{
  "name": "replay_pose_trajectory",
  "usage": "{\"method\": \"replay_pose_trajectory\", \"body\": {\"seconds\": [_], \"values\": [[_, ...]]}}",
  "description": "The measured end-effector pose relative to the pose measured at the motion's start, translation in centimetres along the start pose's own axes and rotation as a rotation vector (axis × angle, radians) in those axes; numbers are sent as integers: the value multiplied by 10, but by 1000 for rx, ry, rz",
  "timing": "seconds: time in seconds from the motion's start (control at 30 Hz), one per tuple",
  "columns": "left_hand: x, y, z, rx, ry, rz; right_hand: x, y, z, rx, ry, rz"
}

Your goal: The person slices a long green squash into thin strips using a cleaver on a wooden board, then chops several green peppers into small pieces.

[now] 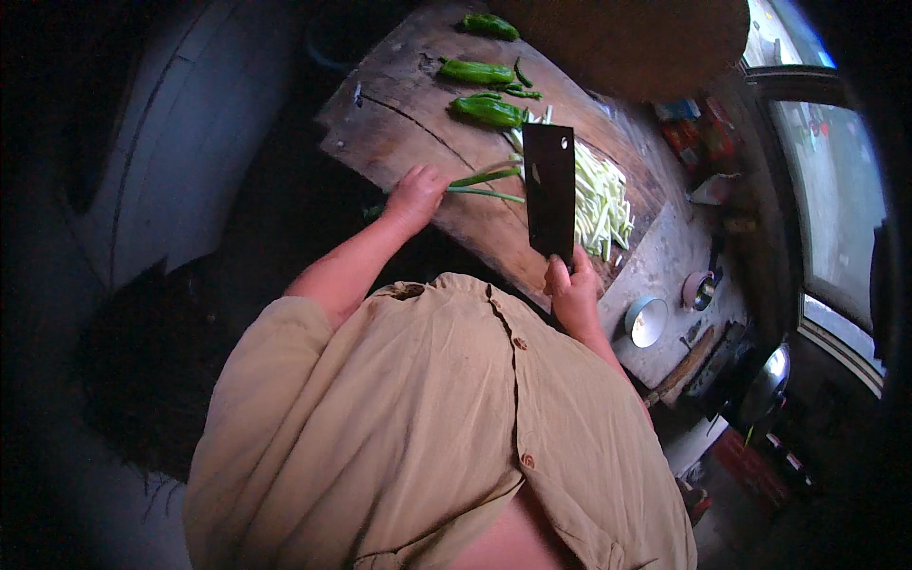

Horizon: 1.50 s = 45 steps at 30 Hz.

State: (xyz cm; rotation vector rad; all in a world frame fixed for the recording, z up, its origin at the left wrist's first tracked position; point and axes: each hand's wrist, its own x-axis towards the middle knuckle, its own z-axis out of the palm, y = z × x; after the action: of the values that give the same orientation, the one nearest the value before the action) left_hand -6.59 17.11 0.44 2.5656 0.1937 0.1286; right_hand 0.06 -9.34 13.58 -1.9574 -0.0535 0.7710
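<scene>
My left hand [419,194] is closed on green onion stalks [488,182] at the near left edge of a wooden board [399,142]. The stalks point right, their ends close to the blade. In my right hand [574,288] is the handle of a cleaver [548,187], its broad dark blade pointing away from me. Pale green vegetable strips [602,199] lie heaped on the board to the right of the blade and partly behind it. Beyond my left hand lie green peppers [488,110], several in all, with small thin chili peppers [522,73] beside them.
A round brown woven-looking object [641,43] overhangs the board's far side. To the right are a white enamel-like bowl [647,322], a small pink-rimmed cup [699,291] and a piece of wood [680,367]. Packages [695,135] lie near the window.
</scene>
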Motion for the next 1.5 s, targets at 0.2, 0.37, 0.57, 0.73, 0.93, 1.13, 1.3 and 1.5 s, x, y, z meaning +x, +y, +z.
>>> {"method": "replay_pose_trajectory", "body": {"seconds": [0.2, 0.37, 0.57, 0.73, 0.93, 1.13, 1.3, 1.5], "values": [[-3, 1, 6, -119, 119, -202, 16, -32, 32, -45, 48, -118], [-3, -6, 19, -76, 162, -260, 25, -39, 57, -592, -137, -246], [-8, -10, 23, -32, 102, -238, 34, -43, 72, -735, -206, -282], [-14, -11, 49, -177, 54, -505, 54, -47, 78, -882, -274, -289], [-10, 8, 3, -268, 25, -485, 76, -24, 92, -801, -258, -339], [-6, 21, -8, -465, -41, -655, 69, -22, 88, -837, -230, -358], [-13, -7, 13, -295, 112, -410, 80, -3, 90, -872, -190, -347], [2, -25, 3, -435, 435, -473, 80, 17, 66, -612, -221, -448]]}}
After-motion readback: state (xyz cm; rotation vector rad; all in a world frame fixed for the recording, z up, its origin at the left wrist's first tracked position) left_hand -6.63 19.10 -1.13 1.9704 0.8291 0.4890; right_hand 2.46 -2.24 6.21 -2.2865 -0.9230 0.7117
